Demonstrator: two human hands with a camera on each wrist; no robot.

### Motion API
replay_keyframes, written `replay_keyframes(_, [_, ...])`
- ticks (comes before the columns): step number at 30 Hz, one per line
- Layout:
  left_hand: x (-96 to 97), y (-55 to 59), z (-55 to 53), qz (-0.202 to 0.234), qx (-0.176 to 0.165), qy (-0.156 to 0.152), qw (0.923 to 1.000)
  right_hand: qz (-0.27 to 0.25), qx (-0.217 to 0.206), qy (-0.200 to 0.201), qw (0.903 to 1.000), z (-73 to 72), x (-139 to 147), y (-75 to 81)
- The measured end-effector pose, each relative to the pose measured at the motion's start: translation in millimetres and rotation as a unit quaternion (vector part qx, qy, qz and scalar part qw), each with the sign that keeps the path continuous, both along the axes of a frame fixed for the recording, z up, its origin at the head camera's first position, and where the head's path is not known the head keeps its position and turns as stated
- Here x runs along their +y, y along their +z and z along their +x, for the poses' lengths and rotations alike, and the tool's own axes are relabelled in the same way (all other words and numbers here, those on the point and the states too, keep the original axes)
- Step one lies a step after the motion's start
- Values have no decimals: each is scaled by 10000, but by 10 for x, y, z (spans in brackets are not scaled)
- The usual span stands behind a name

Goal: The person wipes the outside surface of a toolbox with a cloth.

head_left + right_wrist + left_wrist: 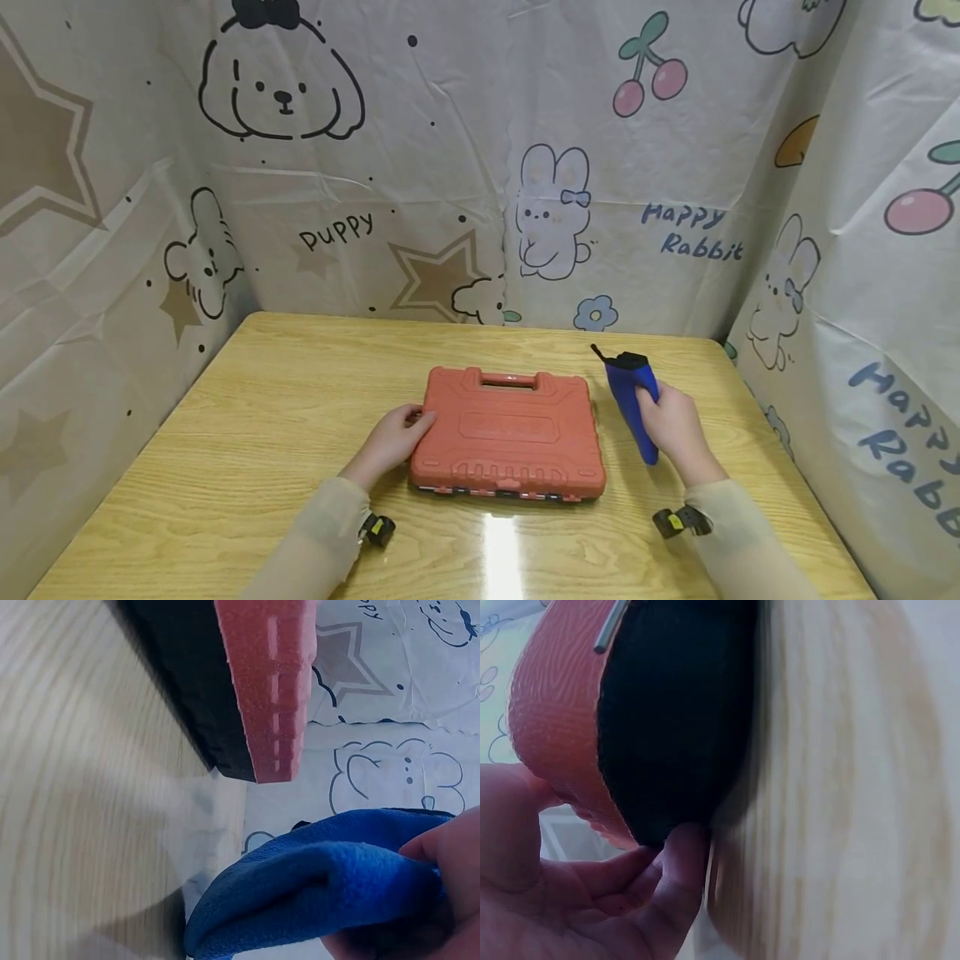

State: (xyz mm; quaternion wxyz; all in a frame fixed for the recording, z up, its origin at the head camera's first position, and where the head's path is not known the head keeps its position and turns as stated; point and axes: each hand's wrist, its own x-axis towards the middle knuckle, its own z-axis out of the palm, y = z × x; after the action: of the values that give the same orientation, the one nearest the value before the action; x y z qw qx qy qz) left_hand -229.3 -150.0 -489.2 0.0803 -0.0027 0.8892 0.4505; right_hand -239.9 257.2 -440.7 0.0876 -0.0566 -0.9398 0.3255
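Observation:
A red plastic carrying case (510,433) with a black lower half lies flat on the wooden table, its handle toward the far side. My left hand (399,433) grips its left side, thumb over the red lid. In the left wrist view the fingers (681,859) curl against the bottom edge of the black half. To the right of the case, my right hand (671,417) pinches a folded blue cloth (628,408) with a black edge and a small black loop at its upper end. The right wrist view shows the blue cloth's (315,892) folds hanging close over the tabletop.
The wooden table (262,400) meets printed fabric walls (420,183) at the back and on both sides. Latches (510,493) line the near edge of the case. A bright light reflection (501,554) lies on the table in front of it.

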Motion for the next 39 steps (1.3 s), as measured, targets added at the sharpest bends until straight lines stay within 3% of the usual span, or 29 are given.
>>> replay_keyframes(7, [-8,4,3,-44,46,2,10000,151,278,360,9989,-81,-145,-20])
replay_keyframes(14, [-13,20,12,55,31,-48,10000,316,209,703,9968,-124,-408,-36])
replay_keyframes(22, [-35,6,8,145,10,-82,9999,784,426,1336,9870,-112,-573,-42])
replay_keyframes(32, [-53,20,-33,102,45,-145,9998,1043,-86,1646,9808,-101,-621,20])
replay_keyframes(39, [-37,13,-4,168,-43,-97,9998,1092,-275,1757,9780,-52,-596,-9])
